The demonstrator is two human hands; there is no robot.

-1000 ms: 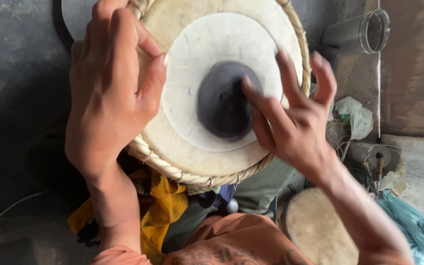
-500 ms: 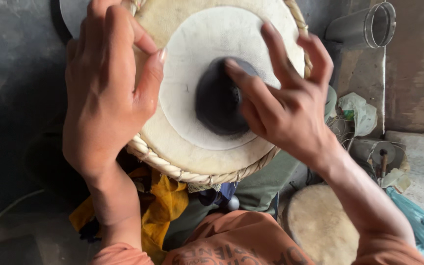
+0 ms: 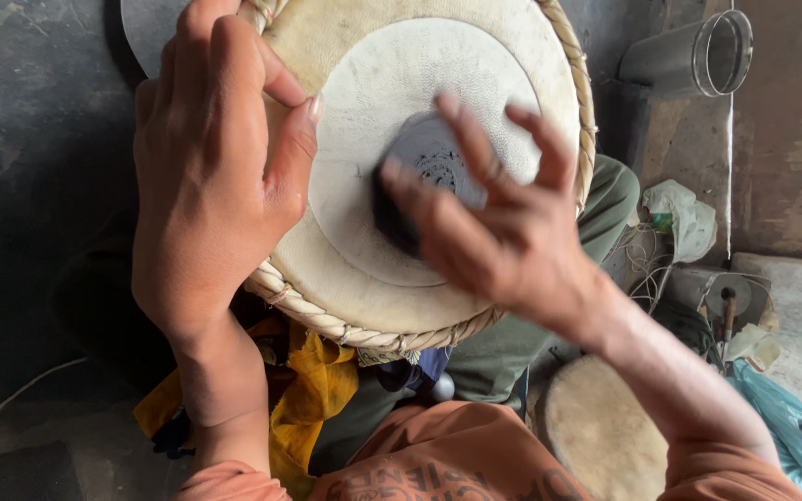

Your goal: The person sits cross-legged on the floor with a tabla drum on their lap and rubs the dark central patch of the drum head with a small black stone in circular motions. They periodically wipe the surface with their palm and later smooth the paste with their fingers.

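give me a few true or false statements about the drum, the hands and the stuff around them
1. The left hand rests on the rim of the drum. True.
2. The dark patch on the drum skin is bright red. False: it is black.
3. The right hand holds a hammer. False: it is bare, fingers spread over the dark patch.
4. A metal cup lies on its side at the upper right. True.
5. A yellow cloth shows below the drum. True.
6. The drum's edge is bound with blue plastic. False: it is a pale braided ring.
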